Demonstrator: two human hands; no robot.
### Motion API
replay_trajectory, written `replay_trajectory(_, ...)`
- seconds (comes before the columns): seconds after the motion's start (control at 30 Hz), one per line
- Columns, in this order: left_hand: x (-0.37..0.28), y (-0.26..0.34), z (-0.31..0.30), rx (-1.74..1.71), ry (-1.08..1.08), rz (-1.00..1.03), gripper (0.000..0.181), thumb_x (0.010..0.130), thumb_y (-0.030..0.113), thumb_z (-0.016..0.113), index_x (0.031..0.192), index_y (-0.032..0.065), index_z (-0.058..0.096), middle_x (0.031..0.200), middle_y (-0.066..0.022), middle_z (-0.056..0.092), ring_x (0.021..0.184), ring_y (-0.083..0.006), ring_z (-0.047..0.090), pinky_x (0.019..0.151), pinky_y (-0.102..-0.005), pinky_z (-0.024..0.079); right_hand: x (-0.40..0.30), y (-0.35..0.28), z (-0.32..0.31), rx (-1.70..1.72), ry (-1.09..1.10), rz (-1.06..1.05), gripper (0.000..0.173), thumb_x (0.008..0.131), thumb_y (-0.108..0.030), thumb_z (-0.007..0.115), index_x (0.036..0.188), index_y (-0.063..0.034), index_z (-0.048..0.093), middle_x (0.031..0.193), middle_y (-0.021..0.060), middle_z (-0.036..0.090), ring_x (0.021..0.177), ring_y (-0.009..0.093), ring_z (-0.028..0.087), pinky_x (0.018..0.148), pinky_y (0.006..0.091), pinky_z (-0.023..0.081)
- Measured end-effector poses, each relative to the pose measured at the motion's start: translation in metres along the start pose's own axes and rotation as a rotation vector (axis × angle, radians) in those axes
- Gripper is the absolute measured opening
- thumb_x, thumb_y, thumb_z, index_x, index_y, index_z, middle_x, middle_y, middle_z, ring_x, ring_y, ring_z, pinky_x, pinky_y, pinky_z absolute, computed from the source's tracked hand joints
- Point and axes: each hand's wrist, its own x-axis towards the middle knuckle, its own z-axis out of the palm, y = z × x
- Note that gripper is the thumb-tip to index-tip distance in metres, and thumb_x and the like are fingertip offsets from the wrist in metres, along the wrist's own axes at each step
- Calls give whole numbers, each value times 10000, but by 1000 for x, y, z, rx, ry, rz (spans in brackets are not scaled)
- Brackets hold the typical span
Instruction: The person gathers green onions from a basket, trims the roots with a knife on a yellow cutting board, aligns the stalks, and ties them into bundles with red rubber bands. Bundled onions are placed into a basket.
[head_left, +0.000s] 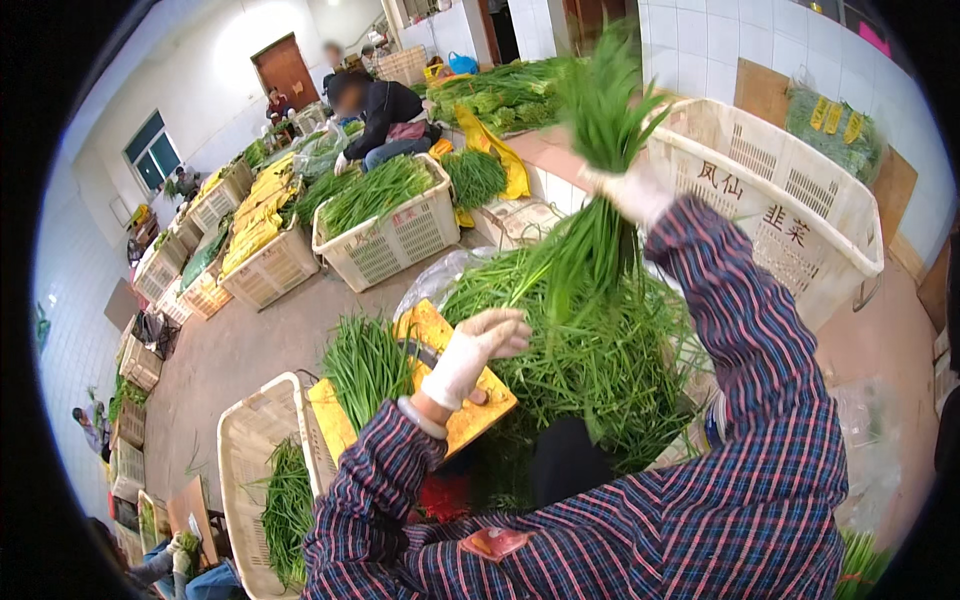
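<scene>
My right hand, in a white glove, grips a bunch of green garlic chives around its middle and holds it up, blurred by motion. Long leaves hang below that fist over a large loose heap of chives in front of me. My left hand, also gloved, hovers above a yellow board, its fingers loosely bent with nothing clearly in them. On the board's left part rests a smaller bundle of chives. A dark curved object lies beside it, partly hidden by my left hand.
A white plastic crate bearing writing stands at the right. Another crate with chives is at my left. A filled crate stands farther ahead, where a person in dark clothes bends over greens. Clear plastic film edges the heap.
</scene>
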Motion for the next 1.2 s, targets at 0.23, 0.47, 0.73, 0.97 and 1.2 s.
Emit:
replay_trajectory(0.23, -4, -33, -23, -599, -43, -117, 347, 912, 237, 514, 1153, -12, 518, 969, -84, 627, 857, -179, 621, 785, -292, 510, -8, -13, -1, -568, 60, 214, 360, 887, -325, 563, 1091, -28, 575, 928, 116, 616, 896, 209, 573, 927, 452, 416)
replay_trajectory(0.47, 18, -14, 32, -800, -308, -211, 803, 834, 593, 471, 1286, -64, 374, 1187, -203, 523, 1109, -328, 509, 963, -439, 401, -23, -16, 36, 314, 495, -346, 199, 886, -233, 588, 900, -39, 632, 736, 17, 589, 648, 120, 526, 619, 273, 455)
replay_trajectory(0.73, 45, -57, 58, -1158, -569, -102, 731, 848, 501, 503, 1335, 22, 244, 1295, -212, 394, 1188, -406, 404, 1020, -519, 309, -139, 52, 147, -48, 60, -810, 261, 851, -292, 507, 1014, -93, 555, 842, 45, 578, 848, 178, 545, 852, 375, 421)
replay_trajectory(0.97, 3, -26, 41, -952, -236, -266, 247, 858, 158, 521, 1030, -10, 463, 804, -43, 515, 794, -177, 544, 859, -338, 475, -237, 18, 151, -164, -248, -1032, 278, 649, -138, 649, 918, -174, 588, 777, -17, 549, 957, 160, 547, 1037, 420, 302)
replay_trajectory(1.2, -16, -35, -19, -502, -194, -219, 215, 798, 84, 578, 952, -41, 495, 621, -8, 433, 460, -75, 363, 470, -212, 331, -228, 8, 90, 512, -117, -435, 81, 823, -149, 632, 794, -74, 644, 783, 18, 622, 767, 155, 591, 719, 316, 471)
